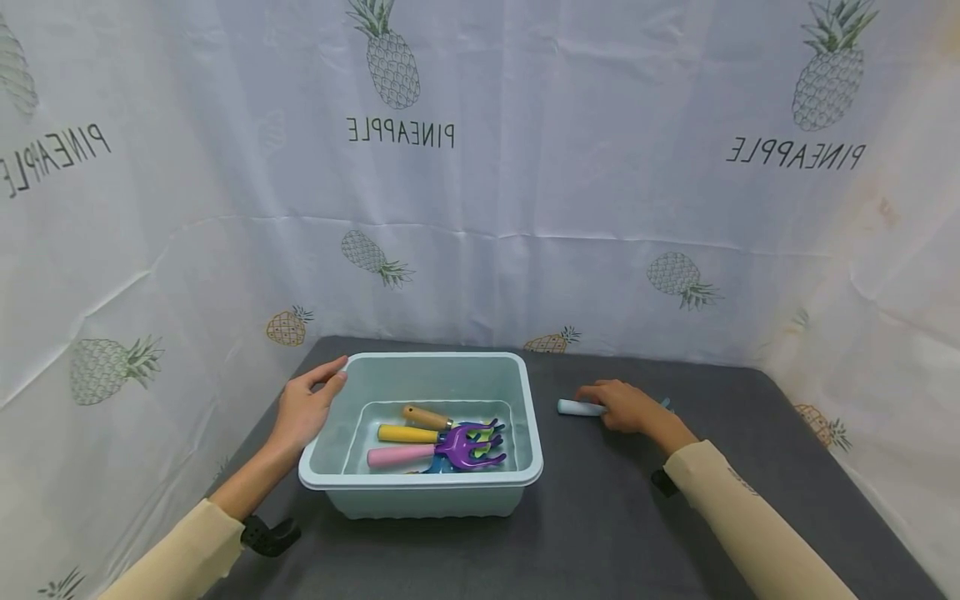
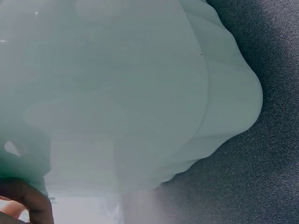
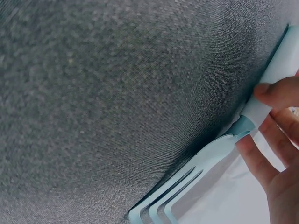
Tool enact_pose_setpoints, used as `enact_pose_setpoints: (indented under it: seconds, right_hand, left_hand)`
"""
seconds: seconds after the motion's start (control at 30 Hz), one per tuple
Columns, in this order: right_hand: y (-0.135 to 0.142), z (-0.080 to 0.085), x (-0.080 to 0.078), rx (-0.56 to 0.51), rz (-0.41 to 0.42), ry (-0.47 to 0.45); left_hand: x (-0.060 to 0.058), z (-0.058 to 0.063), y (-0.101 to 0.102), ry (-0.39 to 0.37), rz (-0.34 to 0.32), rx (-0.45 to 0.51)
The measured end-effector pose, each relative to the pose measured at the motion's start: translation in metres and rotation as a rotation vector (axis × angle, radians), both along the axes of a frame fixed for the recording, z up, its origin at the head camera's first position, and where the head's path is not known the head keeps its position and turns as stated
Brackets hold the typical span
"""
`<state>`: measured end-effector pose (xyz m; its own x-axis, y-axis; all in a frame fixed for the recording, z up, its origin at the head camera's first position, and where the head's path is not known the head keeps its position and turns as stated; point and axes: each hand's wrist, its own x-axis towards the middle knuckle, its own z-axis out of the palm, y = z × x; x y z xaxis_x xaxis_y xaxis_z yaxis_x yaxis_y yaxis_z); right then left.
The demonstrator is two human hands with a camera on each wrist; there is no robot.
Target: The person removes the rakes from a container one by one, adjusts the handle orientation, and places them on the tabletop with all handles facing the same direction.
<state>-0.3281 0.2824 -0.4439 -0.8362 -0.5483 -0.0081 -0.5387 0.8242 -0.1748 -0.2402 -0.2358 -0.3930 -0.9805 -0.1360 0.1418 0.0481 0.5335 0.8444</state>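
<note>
A pale green plastic basin [image 1: 435, 480] stands on the dark table, and my left hand [image 1: 306, 410] grips its left rim near the back corner. Only some fingers [image 2: 35, 201] of that hand show in the left wrist view, beside the basin's wall [image 2: 140, 84]. To the right of the basin, my right hand [image 1: 626, 406] holds a light blue hand fork [image 1: 577, 407] by its handle. Seen from the right wrist, thumb and fingers lie on either side of the handle [image 3: 278, 60], and the slotted tines [image 3: 173, 196] are at the tabletop.
Inside the basin lie several small garden tools: a purple claw rake [image 1: 463, 448] with a pink handle, a yellow handle [image 1: 407, 433] and a wooden handle [image 1: 426, 417]. Blue and green parts show beneath them. A pineapple-print curtain [image 1: 480, 183] closes off the back and sides of the table [image 1: 585, 533].
</note>
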Motion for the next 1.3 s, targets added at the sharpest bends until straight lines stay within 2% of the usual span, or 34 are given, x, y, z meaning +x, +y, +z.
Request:
enact_pose_setpoints:
  seconds: [0.27, 0.43, 0.8, 1.07, 1.3]
  right_hand:
    - [-0.002, 0.004, 0.000, 0.018, -0.031, -0.024]
    - [-0.003, 0.019, -0.002, 0.031, 0.002, -0.005]
    - [-0.031, 0.083, 0.007, 0.070, 0.060, 0.089]
    - [-0.064, 0.131, 0.022, 0.089, 0.166, 0.184]
    - [-0.103, 0.159, 0.036, 0.104, 0.255, 0.222]
  left_hand:
    - [0.000, 0.000, 0.001, 0.006, 0.002, -0.002]
    - [-0.001, 0.000, 0.001, 0.000, -0.009, 0.027]
    - [0.000, 0.000, 0.002, -0.019, -0.010, 0.037]
    - [-0.001, 0.000, 0.001, 0.018, -0.014, 0.014]
    - [0.001, 0.000, -0.001, 0.016, -0.011, 0.000]
